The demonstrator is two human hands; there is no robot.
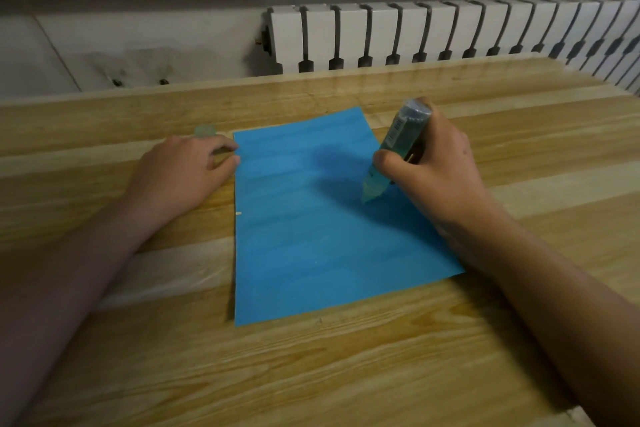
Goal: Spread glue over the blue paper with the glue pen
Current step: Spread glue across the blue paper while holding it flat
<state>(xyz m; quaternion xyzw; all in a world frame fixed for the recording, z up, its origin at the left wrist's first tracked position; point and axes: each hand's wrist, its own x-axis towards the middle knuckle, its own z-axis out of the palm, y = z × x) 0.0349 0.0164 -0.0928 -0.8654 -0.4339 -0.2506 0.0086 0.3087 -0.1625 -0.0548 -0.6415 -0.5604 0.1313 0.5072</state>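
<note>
One blue paper sheet (311, 246): right hand (438, 170) grips translucent green glue pen (403, 137), three o'clock; left hand (180, 173), relaxed, touches ten o'clock edge.

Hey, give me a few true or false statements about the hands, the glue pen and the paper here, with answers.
1. The right hand holds the glue pen. True.
2. The pen's tip points up. False: it points down at the blue paper.
3. The left hand touches the paper's left edge. True.
4. The paper lies on a tray. False: it lies on the wooden table.
</note>
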